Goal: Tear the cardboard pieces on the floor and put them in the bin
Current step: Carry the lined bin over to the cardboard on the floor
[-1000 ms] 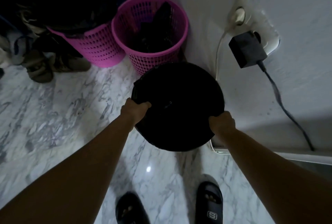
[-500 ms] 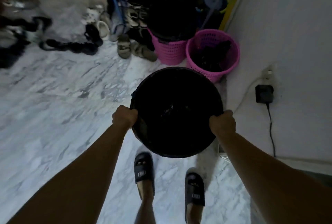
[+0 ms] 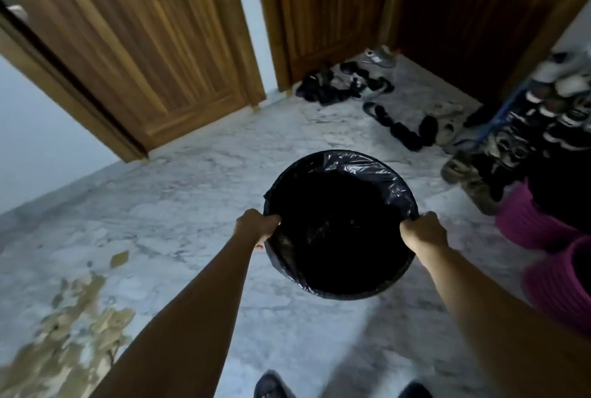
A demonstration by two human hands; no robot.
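Black-lined bin held between two hands above the marble floor.

The left hand has its grip closed on the rim at nine o'clock, fingers curled over the edge of the liner. The right hand grips the rim at three o'clock the same way. The brown cardboard pieces lie scattered on the floor, well apart from the bin at about eight o'clock (too blurred for me to count). Loose shoes lie at twelve o'clock by the wooden doors. A packed shoe rack stands at two o'clock, and two pink baskets sit at four.
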